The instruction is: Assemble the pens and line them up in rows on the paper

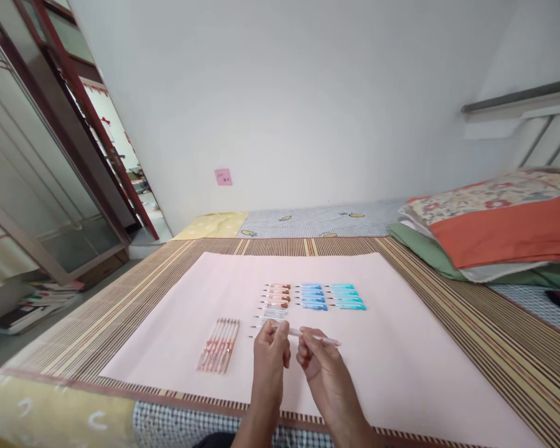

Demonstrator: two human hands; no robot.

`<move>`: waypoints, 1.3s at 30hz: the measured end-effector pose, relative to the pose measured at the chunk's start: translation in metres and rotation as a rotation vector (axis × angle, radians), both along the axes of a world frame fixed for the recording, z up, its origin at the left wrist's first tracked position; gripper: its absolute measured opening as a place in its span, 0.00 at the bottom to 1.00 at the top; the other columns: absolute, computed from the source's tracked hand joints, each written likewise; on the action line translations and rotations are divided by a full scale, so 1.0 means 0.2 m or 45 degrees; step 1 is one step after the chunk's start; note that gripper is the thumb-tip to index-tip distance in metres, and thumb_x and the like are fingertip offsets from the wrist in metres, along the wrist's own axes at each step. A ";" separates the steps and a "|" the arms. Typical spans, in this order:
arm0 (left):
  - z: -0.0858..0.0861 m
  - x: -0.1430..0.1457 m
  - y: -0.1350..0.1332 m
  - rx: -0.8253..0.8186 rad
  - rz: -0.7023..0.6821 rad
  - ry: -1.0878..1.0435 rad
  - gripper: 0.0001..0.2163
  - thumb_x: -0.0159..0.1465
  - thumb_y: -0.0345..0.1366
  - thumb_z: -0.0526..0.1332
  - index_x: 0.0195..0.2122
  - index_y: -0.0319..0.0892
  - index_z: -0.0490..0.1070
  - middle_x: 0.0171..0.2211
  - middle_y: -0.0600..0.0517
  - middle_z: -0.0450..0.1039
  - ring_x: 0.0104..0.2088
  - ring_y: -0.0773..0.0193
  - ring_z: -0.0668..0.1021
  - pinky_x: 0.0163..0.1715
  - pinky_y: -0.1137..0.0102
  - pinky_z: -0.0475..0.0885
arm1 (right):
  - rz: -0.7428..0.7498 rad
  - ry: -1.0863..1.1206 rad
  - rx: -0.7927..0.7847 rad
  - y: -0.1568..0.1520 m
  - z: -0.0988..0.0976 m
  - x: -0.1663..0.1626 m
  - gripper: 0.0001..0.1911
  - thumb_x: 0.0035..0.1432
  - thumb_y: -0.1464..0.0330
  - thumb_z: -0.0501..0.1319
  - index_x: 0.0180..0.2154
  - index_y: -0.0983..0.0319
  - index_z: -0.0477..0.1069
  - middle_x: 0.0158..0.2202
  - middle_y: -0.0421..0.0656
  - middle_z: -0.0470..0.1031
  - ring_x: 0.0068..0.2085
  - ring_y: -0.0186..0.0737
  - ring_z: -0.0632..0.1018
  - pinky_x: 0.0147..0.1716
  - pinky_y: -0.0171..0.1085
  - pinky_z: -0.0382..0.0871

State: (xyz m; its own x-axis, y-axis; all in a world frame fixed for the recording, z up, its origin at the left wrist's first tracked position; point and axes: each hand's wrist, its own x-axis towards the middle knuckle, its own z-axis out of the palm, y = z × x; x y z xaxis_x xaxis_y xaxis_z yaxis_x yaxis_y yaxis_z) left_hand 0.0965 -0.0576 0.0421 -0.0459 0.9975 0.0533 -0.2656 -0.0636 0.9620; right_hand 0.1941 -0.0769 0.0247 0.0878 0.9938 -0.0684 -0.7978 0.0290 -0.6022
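Above the pink sheet (401, 348), a pale pinkish pen (295, 332) lies level between my two hands. My left hand (271, 348) pinches its left end, while my right hand (320, 358) grips it nearer the pink right end. Beyond my hands, brown pens (277, 295), blue pens (312, 297) and turquoise pens (348, 297) lie in neat columns. Clear-grey pens (271, 314) continue below the brown ones, partly hidden by my left hand. To the left, several pink-decorated pens (218, 345) lie side by side, tips pointing away from me.
Under the sheet is a striped mat (168, 261) on a bed. Folded bedding (508, 218) in orange, floral and green is piled at the right. A white wall (308, 124) with a pink note (223, 177) stands behind. A door (81, 124) is at the left.
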 end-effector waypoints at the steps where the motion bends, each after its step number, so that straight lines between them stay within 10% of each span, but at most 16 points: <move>1: -0.01 0.00 0.01 0.002 -0.011 0.007 0.20 0.64 0.54 0.64 0.30 0.43 0.64 0.16 0.62 0.56 0.18 0.73 0.58 0.20 0.74 0.54 | 0.000 0.002 -0.009 0.01 -0.01 0.00 0.13 0.48 0.63 0.77 0.30 0.62 0.79 0.26 0.37 0.69 0.28 0.30 0.67 0.28 0.31 0.66; 5: -0.03 -0.02 0.04 -0.016 -0.195 -0.053 0.19 0.63 0.50 0.66 0.46 0.40 0.71 0.21 0.59 0.65 0.20 0.72 0.63 0.22 0.74 0.55 | -0.009 0.024 -0.037 0.06 -0.04 0.03 0.13 0.46 0.63 0.78 0.29 0.62 0.79 0.26 0.38 0.69 0.28 0.30 0.68 0.29 0.31 0.66; 11: -0.09 0.00 0.07 -0.062 -0.100 -0.073 0.19 0.62 0.50 0.67 0.28 0.42 0.64 0.17 0.59 0.63 0.17 0.74 0.60 0.20 0.74 0.53 | -0.011 -0.084 -0.051 0.08 -0.09 0.05 0.14 0.47 0.60 0.78 0.31 0.62 0.80 0.26 0.37 0.69 0.28 0.31 0.68 0.29 0.32 0.66; 17: -0.12 -0.01 0.06 -0.067 -0.252 -0.119 0.20 0.62 0.50 0.67 0.46 0.40 0.72 0.21 0.58 0.67 0.19 0.72 0.64 0.21 0.74 0.56 | 0.024 -0.098 0.008 0.08 -0.13 0.04 0.11 0.53 0.61 0.74 0.30 0.61 0.79 0.26 0.38 0.69 0.28 0.33 0.68 0.30 0.36 0.67; 22: -0.15 -0.01 0.07 -0.055 -0.221 -0.182 0.14 0.63 0.46 0.68 0.35 0.39 0.73 0.20 0.57 0.68 0.18 0.73 0.65 0.21 0.74 0.57 | 0.084 -0.106 0.043 0.08 -0.14 0.04 0.11 0.54 0.60 0.73 0.32 0.61 0.80 0.25 0.39 0.70 0.28 0.34 0.70 0.30 0.36 0.66; 27: -0.14 -0.05 0.10 -0.048 -0.200 -0.114 0.16 0.62 0.48 0.68 0.36 0.39 0.73 0.21 0.57 0.68 0.18 0.74 0.64 0.20 0.74 0.57 | 0.228 -0.099 -0.125 0.08 -0.14 0.14 0.31 0.56 0.43 0.63 0.41 0.64 0.82 0.34 0.50 0.80 0.28 0.39 0.74 0.30 0.40 0.68; 39: -0.17 -0.06 0.11 -0.060 -0.292 0.099 0.20 0.59 0.52 0.69 0.27 0.41 0.68 0.18 0.56 0.69 0.16 0.73 0.64 0.18 0.74 0.56 | 0.332 -1.221 0.135 0.07 -0.09 0.25 0.25 0.64 0.49 0.60 0.26 0.62 0.73 0.21 0.38 0.68 0.22 0.31 0.65 0.23 0.34 0.56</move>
State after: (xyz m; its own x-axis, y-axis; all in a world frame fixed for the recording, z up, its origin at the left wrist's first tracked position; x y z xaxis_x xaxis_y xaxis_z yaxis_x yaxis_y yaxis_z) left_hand 0.0845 -0.0364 0.0085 0.1842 0.9829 0.0013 -0.1934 0.0349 0.9805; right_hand 0.2436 -0.0637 0.0066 -0.1621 0.9867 0.0070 0.0351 0.0128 -0.9993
